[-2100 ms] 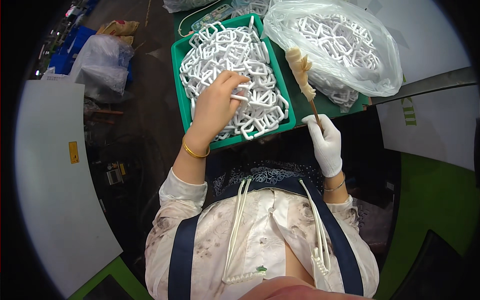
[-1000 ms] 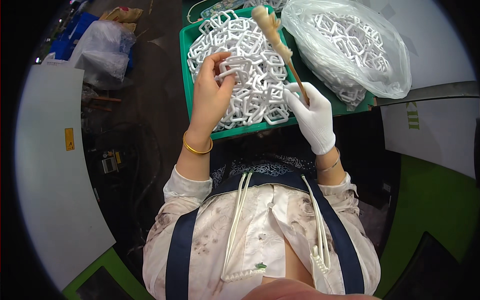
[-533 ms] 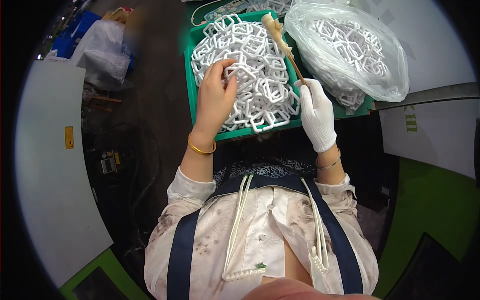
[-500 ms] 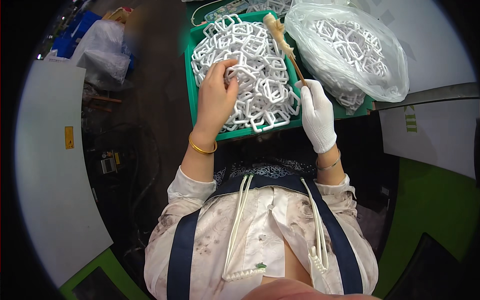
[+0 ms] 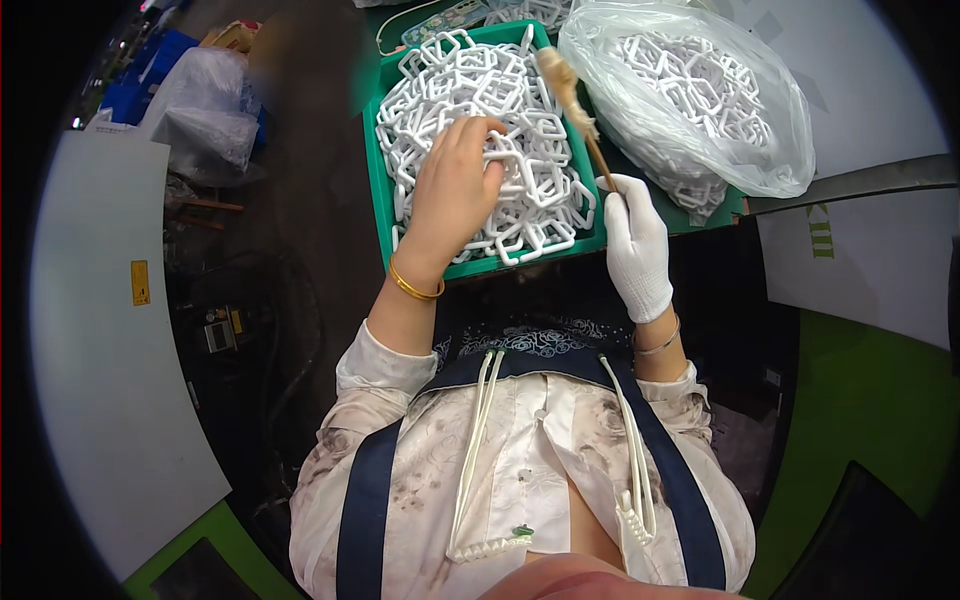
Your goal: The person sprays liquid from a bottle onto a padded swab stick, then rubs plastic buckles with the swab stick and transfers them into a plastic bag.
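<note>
Over a green bin (image 5: 375, 180) heaped with white angular open plastic links (image 5: 470, 75), my bare left hand (image 5: 455, 185) curls its fingers and thumb around one white link (image 5: 517, 168) at the top of the pile. My right hand (image 5: 638, 250), in a white knit glove, is closed around the thin brown handle of a stick (image 5: 603, 165). The stick's upper end is wrapped in a pale, frayed material (image 5: 560, 80) and leans up and left over the bin's right edge. The fingertips of my left hand are partly hidden among the links.
A clear plastic bag (image 5: 795, 130) with more white links lies right of the bin. More links (image 5: 530, 12) are behind it. A grey panel (image 5: 95, 330) stands at the left, with plastic-wrapped goods (image 5: 205, 120) and blue boxes beyond.
My left hand has shifted right and slightly down over the links. My right hand has lowered a little with the stick, whose wrapped end has dropped slightly and moved right.
</note>
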{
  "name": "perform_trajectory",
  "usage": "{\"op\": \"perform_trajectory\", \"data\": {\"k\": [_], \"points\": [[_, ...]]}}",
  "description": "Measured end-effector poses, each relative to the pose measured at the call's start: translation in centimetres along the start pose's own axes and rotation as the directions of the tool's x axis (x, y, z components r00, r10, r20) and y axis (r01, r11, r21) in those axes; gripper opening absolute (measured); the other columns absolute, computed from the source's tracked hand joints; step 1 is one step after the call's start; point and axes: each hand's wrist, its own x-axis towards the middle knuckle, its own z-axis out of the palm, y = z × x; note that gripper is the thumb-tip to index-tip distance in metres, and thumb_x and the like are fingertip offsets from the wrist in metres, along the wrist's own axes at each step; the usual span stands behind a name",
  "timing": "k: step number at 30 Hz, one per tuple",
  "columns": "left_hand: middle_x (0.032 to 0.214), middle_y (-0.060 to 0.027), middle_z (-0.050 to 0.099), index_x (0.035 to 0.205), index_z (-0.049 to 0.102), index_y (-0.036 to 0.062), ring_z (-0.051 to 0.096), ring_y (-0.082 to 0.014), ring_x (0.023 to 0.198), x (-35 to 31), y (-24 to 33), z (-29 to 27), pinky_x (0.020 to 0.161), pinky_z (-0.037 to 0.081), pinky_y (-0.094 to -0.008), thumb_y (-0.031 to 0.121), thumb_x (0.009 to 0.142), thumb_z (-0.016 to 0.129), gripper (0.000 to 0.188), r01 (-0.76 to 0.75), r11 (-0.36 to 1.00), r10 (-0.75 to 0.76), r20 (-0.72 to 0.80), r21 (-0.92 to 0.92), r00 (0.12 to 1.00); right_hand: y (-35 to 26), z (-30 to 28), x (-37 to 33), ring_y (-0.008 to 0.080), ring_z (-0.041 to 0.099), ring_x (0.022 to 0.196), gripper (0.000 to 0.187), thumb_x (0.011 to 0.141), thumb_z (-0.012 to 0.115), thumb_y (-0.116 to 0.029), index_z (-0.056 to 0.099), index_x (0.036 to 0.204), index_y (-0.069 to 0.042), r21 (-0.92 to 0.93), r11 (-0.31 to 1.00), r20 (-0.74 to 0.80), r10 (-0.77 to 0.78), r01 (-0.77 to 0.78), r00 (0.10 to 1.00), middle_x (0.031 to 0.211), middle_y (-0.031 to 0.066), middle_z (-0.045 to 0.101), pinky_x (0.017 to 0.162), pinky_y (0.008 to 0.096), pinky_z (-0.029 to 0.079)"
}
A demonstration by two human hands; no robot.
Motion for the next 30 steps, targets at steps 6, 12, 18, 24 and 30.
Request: {"op": "perform_trajectory", "data": {"k": [6, 12, 18, 24, 30], "points": [[0.125, -0.0155, 0.058, 0.123, 0.058, 0.0013, 0.054, -0.0354, 0.119, -0.4, -0.1, 0.2, 0.107, 0.041, -0.0426, -0.002, 0.079, 0.058, 0.044, -0.052, 0.998, 0.054, -0.124, 0.019, 0.991, 0.0, 1.0, 1.2, 0.0286, 0.064, 0.084, 0.029, 0.095, 0.056, 0.002, 0.062, 0.123, 0.0, -0.248, 0.922, -0.004, -0.307, 0.297, 0.952, 0.1, 0.0167, 0.065, 0.079, 0.0359, 0.052], [0.125, -0.0138, 0.06, 0.123, 0.061, 0.0024, 0.054, -0.0347, 0.119, -1.2, -1.2, -0.2, 0.106, 0.041, -0.0431, 0.001, 0.079, 0.066, 0.044, -0.031, 0.994, 0.044, -0.13, 0.101, 0.99, -1.5, 1.5, 1.9, 0.0343, 0.064, 0.091, 0.03, 0.091, 0.061, 0.001, 0.063, 0.121, -0.003, -0.345, 0.846, 0.123, -0.388, 0.406, 0.913, 0.096, 0.0152, 0.064, 0.081, 0.0399, 0.051], [0.118, -0.0099, 0.061, 0.12, 0.065, 0.0068, 0.056, -0.0309, 0.114, -0.7, -1.2, -0.1, 0.101, 0.046, -0.0422, 0.001, 0.076, 0.075, 0.046, -0.091, 0.983, 0.112, -0.125, 0.162, 0.986, -1.1, 1.4, 2.4, 0.0387, 0.066, 0.091, 0.023, 0.095, 0.056, -0.002, 0.061, 0.118, -0.005, -0.432, 0.837, 0.148, -0.301, 0.336, 0.942, 0.1, 0.0176, 0.066, 0.079, 0.0435, 0.053], [0.108, -0.0092, 0.064, 0.111, 0.07, 0.007, 0.057, -0.03, 0.108, 0.9, -2.5, -0.4, 0.094, 0.048, -0.0434, -0.001, 0.079, 0.069, 0.033, -0.147, 0.95, 0.15, 0.007, 0.275, 0.989, -0.9, 0.5, 1.8, 0.0282, 0.066, 0.078, 0.02, 0.1, 0.052, -0.003, 0.058, 0.119, 0.0, -0.298, 0.944, 0.019, -0.145, 0.144, 0.989, 0.093, 0.0174, 0.068, 0.073, 0.0357, 0.053], [0.102, -0.0141, 0.066, 0.11, 0.067, 0.0025, 0.066, -0.0243, 0.076, 1.8, -0.2, -2.2, 0.068, 0.052, -0.0351, 0.001, 0.091, 0.058, 0.021, 0.217, 0.935, -0.221, 0.018, -0.279, 0.975, -0.4, -1.1, -0.4, 0.0053, 0.047, 0.077, 0.022, 0.104, 0.052, -0.008, 0.061, 0.122, 0.002, 0.052, 0.998, -0.094, 0.023, -0.018, 0.995, 0.09, 0.002, 0.06, 0.069, 0.0233, 0.042]]}}
